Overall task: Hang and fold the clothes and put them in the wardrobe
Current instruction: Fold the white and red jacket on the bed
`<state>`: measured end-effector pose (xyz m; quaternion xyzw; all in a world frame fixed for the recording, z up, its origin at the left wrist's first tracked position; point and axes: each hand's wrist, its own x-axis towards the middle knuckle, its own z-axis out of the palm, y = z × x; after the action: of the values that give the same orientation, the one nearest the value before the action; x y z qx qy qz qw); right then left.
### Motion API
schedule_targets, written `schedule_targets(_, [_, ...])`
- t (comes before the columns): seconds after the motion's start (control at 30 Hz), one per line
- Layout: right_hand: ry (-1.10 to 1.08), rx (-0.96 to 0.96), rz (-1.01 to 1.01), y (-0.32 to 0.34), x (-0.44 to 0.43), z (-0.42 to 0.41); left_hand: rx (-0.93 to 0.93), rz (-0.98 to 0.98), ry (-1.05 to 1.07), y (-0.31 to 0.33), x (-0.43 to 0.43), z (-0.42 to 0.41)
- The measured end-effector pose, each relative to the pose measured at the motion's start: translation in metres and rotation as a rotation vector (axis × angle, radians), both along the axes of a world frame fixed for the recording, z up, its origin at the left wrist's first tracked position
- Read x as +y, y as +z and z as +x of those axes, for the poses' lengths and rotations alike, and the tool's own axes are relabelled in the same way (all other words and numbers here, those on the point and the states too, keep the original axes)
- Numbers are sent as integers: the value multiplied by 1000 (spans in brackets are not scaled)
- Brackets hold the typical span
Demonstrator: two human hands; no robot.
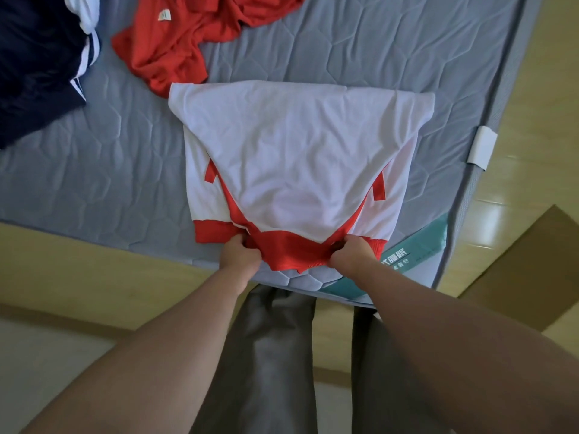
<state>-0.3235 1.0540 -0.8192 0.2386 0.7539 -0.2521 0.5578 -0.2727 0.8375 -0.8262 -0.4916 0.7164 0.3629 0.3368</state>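
Your left hand [238, 252] and right hand [351, 250] each pinch the red collar edge of the white shirt [297, 158], fingers curled into the fabric. It lies flat near the mattress [391, 42] corner, its near edge overhanging slightly. Bare quilting lies left; a red garment [175, 42] touches its far corner.

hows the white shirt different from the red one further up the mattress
The white shirt lies spread flat; the red shirt is crumpled. The white shirt has red trim; the red shirt is plain red. The left hand and right hand grip the white shirt's near edge; nothing touches the red shirt. Both lie on the mattress.
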Motion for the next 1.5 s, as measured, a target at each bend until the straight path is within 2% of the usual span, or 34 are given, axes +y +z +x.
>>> schedule_targets(0.17, [42, 90, 4, -2, 4, 7, 111, 7, 40, -2, -9, 8])
schedule_targets(0.37, [-149, 305, 156, 2, 24, -4, 243, -120, 29, 3, -24, -3])
schedule_targets(0.6, [24, 317, 148, -10, 27, -12, 144, -201, 13, -1, -26, -22])
schedule_targets(0.67, [17, 329, 150, -9, 24, -14, 120, -277, -8, 0, -24, -28])
schedule_targets(0.77, [-50, 399, 199, -6, 22, -16, 166, -346, -74, 5, -20, -36])
schedule_targets(0.87, [-278, 439, 226, -3, 19, -24, 248, -374, -138, 9, -18, -46])
schedule_targets(0.93, [-419, 417, 217, 0, 15, -29, 222, -385, -116, 8, -16, -55])
schedule_targets(1.0, [-458, 361, 168, 4, 9, -29, 166, -323, -74, 7, -15, -61])
schedule_targets(1.07, [-416, 340, 154, 5, 4, -27, 161, -228, -35, 4, -14, -60])
schedule_targets(1.13, [-291, 304, 174, 3, 2, -26, 165, -171, -124, 4, -14, -56])
schedule_targets(1.2, [-224, 321, 220, 4, 2, -29, 162, -193, -221, 4, -16, -55])
schedule_targets(1.37, [-128, 766, 384, 11, 4, -82, 387, -423, -315, 22, -37, -108])
schedule_targets(1.43, [14, 848, 428, 9, 5, -120, 451, -492, -480, 23, -54, -144])
schedule_targets(1.5, [265, 864, 417, 6, 9, -158, 519, -556, -694, 23, -71, -180])
